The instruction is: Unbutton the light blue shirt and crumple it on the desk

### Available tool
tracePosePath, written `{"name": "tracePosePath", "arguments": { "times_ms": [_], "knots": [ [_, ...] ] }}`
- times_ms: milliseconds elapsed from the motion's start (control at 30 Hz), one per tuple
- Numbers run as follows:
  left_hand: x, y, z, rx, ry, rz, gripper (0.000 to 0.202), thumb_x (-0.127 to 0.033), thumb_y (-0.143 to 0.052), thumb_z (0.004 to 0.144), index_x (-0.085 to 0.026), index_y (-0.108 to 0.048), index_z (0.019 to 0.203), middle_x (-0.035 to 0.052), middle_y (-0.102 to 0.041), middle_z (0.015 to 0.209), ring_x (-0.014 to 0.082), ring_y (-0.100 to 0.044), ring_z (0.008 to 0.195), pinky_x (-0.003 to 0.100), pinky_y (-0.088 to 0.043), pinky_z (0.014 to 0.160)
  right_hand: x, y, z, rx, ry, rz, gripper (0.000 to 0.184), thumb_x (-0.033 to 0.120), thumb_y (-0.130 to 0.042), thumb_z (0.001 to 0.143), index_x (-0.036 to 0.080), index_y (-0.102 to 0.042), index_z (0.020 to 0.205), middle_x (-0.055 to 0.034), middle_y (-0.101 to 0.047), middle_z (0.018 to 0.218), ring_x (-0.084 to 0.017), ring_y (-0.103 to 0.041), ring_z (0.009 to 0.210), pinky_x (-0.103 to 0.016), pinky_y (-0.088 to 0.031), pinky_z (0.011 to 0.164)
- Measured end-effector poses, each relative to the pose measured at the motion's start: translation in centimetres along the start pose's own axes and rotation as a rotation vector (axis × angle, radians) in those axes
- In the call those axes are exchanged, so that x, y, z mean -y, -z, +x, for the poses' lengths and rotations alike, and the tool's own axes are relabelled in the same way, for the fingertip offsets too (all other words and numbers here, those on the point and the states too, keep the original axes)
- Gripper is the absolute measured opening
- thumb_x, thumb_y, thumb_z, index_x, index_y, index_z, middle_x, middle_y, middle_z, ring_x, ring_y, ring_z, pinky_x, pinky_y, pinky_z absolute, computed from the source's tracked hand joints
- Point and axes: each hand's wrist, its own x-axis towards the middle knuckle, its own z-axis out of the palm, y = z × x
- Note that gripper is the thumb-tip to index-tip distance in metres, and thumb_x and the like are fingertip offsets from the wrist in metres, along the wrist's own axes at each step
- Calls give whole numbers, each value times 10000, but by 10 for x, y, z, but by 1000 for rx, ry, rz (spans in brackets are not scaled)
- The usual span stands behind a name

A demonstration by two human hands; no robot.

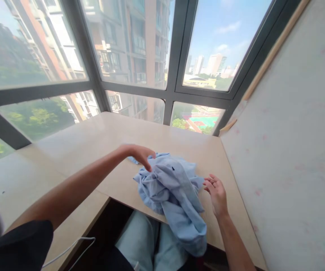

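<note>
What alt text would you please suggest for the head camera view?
Crumpled light-blue cloth lies on a pale tabletop, part reaching past the front edge. A person's left hand, grip open, is at its back left, the right hand beside its right; windows stand behind.

Light blue runs right across the garment (176,192), one dark mark (173,168) on it; cream tabletop (100,131), dark grey window frame (179,49), white wall (278,150) blotched faint pink!
</note>
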Motion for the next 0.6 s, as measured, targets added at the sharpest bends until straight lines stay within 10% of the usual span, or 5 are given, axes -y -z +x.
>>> {"name": "tracePosePath", "arguments": {
  "times_ms": [100, 367, 600],
  "knots": [
    [25, -18, 18, -78, -75, 21, 602, -291, -717, 578, -191, -613, 1163, 89, -608, 1209, 235, -572, 1108, 290, -445, 938, 15, -3, 2, 75, 32, -6, 716, 496, -715, 709, 146, -462, 1280, -129, -589, 1131, -212, -583, 987, -327, -513, 829],
    [75, -60, 50, -121, 103, 282, 1103, -233, -669, 624, -153, -83, 1554, 121, -113, 1585, 339, -16, 1466, 540, -83, 1159, 37, -8, -9, 813, 59, -427, 928, 477, -737, 739, 202, -280, 1498, -143, -305, 1517, -279, -336, 1386, -441, -299, 1135],
    [92, -82, 58, -286, -138, 175, 389, -195, -563, 739, -204, -686, 1108, 59, -636, 1179, 232, -557, 1149, 315, -375, 1011, 60, -9, -3, 824, 142, -691, 307, 419, -564, 870, 153, -672, 980, -79, -659, 942, -232, -611, 894, -321, -476, 756]
  ]
}}
